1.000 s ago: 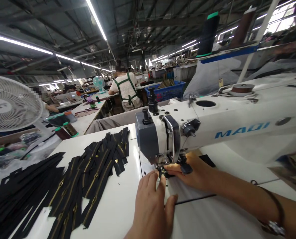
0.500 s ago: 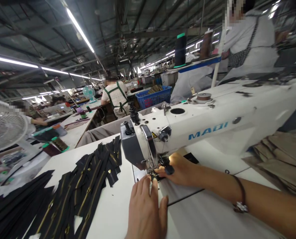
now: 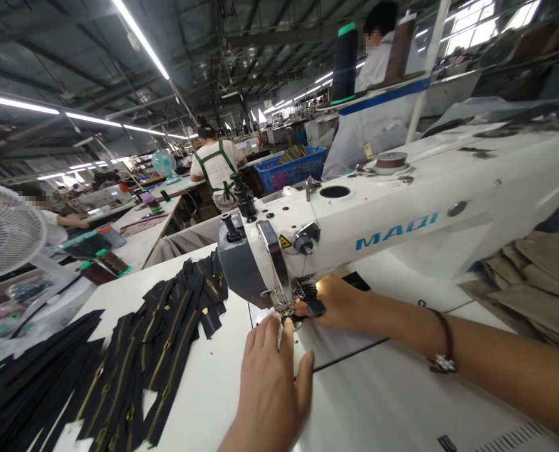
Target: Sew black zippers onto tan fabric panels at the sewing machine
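The chief hazard lies at the presser foot (image 3: 286, 309) of the sewing machine (image 3: 392, 220), because the fingertips of the left hand (image 3: 272, 370) sit right up against it from the near side while those of the right hand (image 3: 333, 301) reach in beside it from the right; should the needle run with the fingers that close, a slip could get one pricked. The left grip is loose in shape, thumb well apart from the fingers, but whether its fingertips pinch or press down anything I cannot tell. The right grip is partly hidden behind the machine head, so its hold cannot be told either. Any small piece under the foot is too covered to make out, and if one is there, uneven pressure from the two hands would probably skew it. The black zips (image 3: 166, 345) lie overlapped on the white surface (image 3: 204, 389) to the left, apart from the left hand; their brass-coloured teeth could bend or snap a needle if one were fed off line, and pulling one from the tangle might drag its neighbours along. The bracelet (image 3: 443, 355) on the right wrist might snag on loose cloth.
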`<state>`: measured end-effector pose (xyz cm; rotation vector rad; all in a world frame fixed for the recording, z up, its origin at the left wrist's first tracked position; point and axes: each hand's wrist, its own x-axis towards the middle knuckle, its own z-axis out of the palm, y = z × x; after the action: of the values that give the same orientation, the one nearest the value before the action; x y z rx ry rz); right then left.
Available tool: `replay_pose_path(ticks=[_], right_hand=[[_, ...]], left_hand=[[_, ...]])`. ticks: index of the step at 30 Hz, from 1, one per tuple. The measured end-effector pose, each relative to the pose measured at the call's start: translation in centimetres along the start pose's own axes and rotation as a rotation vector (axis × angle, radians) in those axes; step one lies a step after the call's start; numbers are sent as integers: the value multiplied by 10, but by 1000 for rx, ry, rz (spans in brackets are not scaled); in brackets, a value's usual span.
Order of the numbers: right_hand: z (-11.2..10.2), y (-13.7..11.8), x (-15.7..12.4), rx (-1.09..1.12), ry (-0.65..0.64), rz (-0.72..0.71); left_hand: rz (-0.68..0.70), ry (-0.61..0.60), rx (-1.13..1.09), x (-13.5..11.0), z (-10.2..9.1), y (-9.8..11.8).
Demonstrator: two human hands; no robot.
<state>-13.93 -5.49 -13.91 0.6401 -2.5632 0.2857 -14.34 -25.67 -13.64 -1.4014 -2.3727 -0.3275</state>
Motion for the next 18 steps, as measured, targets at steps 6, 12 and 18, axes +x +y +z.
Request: replay_pose_path(ticks=[6, 12, 18], right_hand=[[-1, 3, 1, -7, -8, 10], [2, 4, 1, -15, -13, 19], [0, 2, 0, -4, 9, 23]], left_hand=[[6, -5, -6, 2, -2, 0], [-2, -4, -31, 4, -2, 0], [3, 29, -12, 3, -2, 0]])
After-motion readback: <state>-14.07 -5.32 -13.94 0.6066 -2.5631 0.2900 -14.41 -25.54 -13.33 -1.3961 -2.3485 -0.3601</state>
